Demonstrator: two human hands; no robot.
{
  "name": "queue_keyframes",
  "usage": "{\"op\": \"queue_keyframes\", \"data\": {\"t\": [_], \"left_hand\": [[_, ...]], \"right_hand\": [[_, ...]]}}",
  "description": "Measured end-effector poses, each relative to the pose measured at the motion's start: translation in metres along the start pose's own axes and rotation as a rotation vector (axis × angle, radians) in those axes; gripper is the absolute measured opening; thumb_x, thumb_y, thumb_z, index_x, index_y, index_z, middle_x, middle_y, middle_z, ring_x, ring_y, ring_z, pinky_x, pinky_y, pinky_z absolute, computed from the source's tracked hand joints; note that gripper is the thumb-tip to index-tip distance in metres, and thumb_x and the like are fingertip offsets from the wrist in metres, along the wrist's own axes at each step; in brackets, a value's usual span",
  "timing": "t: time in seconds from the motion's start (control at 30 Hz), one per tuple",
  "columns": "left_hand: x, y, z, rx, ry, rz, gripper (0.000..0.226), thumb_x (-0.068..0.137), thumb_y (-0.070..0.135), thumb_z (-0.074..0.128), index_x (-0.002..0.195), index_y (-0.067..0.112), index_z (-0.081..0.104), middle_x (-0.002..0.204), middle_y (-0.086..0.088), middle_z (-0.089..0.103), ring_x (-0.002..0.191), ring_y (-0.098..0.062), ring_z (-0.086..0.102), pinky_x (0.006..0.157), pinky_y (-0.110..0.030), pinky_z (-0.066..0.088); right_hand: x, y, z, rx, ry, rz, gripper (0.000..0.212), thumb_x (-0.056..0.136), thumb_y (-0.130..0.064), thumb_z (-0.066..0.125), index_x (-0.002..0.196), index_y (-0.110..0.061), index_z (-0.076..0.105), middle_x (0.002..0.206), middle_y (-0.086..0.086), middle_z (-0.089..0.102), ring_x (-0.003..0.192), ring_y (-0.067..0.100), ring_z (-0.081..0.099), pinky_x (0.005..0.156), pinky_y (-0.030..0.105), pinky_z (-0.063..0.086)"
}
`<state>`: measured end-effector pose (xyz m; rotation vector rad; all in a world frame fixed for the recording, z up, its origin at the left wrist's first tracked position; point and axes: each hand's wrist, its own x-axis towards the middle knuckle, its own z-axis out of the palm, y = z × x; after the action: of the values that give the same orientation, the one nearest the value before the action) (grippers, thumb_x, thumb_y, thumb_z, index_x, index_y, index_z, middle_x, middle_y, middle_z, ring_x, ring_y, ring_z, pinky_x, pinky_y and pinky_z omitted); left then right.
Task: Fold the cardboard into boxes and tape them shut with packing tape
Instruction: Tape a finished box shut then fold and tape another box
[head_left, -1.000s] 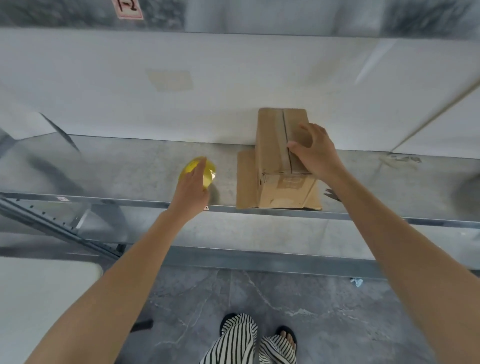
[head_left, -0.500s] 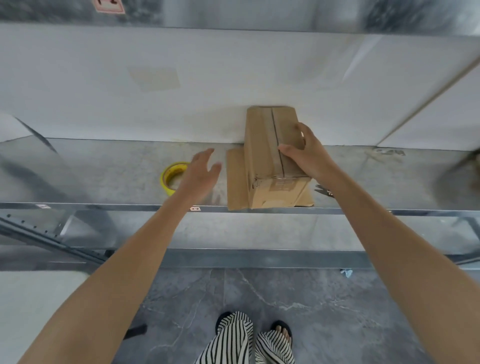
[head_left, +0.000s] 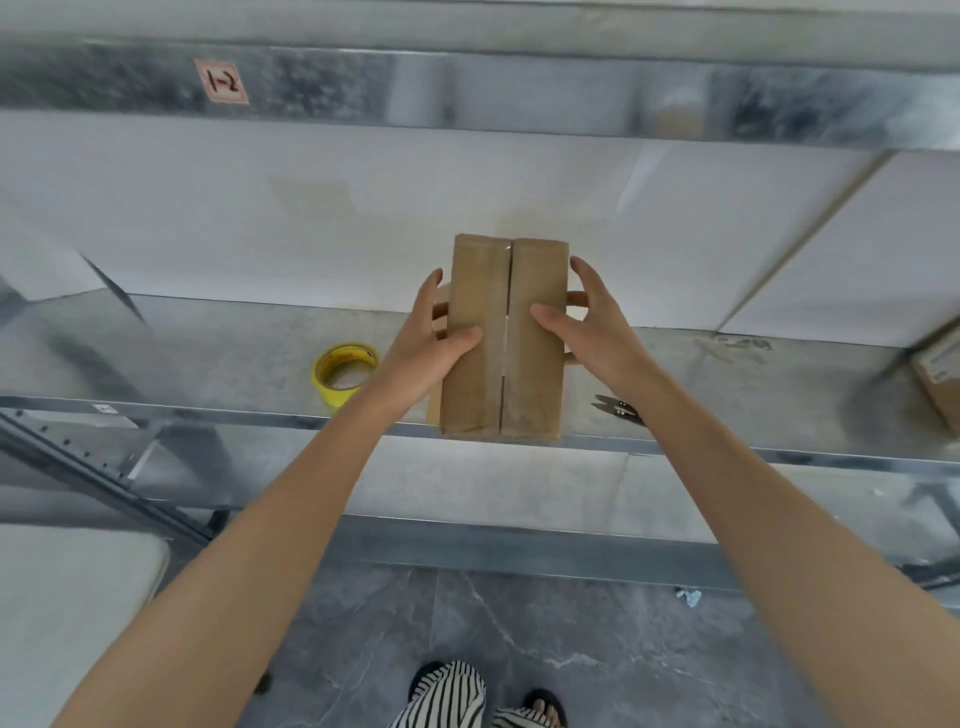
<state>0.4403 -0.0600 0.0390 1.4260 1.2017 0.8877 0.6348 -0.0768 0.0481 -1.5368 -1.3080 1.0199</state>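
Note:
A small brown cardboard box (head_left: 535, 270) sits over the front edge of the metal shelf (head_left: 208, 358), its two top flaps meeting along a middle seam under clear tape. My left hand (head_left: 428, 343) grips its left side, thumb on top. My right hand (head_left: 589, 327) grips its right side, thumb on the right flap. A yellow roll of packing tape (head_left: 343, 371) lies on the shelf just left of my left wrist, apart from both hands.
Scissors (head_left: 618, 408) lie on the shelf right of the box. Another cardboard box (head_left: 937, 379) stands at the far right edge. A white wall backs the shelf; an upper shelf beam carries a "1-2" label (head_left: 222, 82). Below are a grey floor and my feet.
My left hand let go of the tape roll, left it on the shelf, and moved right onto the box. Both hands now hold the box, which has turned square to me.

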Motion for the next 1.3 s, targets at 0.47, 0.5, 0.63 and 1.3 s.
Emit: {"op": "queue_keyframes", "data": {"t": [0.47,0.5,0.63,1.3], "left_hand": [[-0.025,-0.018,0.020,0.099,0.115,0.105,0.073,0.084,0.018,0.071,0.139,0.031,0.024,0.127,-0.001,0.053,0.113,-0.016,0.056,0.093,-0.037,0.051],[-0.024,-0.019,0.021,0.102,0.126,0.110,0.074,0.084,0.019,0.071,0.139,0.031,0.024,0.125,0.001,0.053,0.112,-0.015,0.056,0.092,-0.036,0.051],[-0.018,-0.021,0.025,0.165,0.113,0.149,0.081,0.086,0.015,0.068,0.147,0.030,0.017,0.122,0.009,0.055,0.106,-0.007,0.056,0.086,-0.017,0.047],[-0.003,-0.038,0.028,0.160,0.097,0.175,0.075,0.085,0.011,0.066,0.144,0.026,0.023,0.122,-0.001,0.059,0.108,-0.014,0.058,0.091,-0.039,0.053]], "right_hand": [[-0.026,0.017,-0.001,-0.186,-0.017,-0.258,0.069,0.079,-0.006,0.068,0.134,-0.027,0.032,0.127,-0.007,0.045,0.109,0.020,0.056,0.087,0.035,0.052],[-0.026,0.018,0.000,-0.187,-0.013,-0.251,0.067,0.079,-0.009,0.069,0.132,-0.028,0.032,0.127,-0.007,0.045,0.109,0.020,0.056,0.087,0.036,0.052],[-0.023,0.018,0.004,-0.193,0.003,-0.188,0.073,0.076,-0.040,0.072,0.137,-0.033,0.032,0.126,-0.005,0.047,0.109,0.018,0.054,0.091,0.038,0.050],[0.010,-0.004,0.018,-0.470,0.242,-0.052,0.020,0.096,-0.036,0.043,0.105,-0.019,0.050,0.098,0.007,0.057,0.084,0.025,0.054,0.069,0.031,0.038]]}}
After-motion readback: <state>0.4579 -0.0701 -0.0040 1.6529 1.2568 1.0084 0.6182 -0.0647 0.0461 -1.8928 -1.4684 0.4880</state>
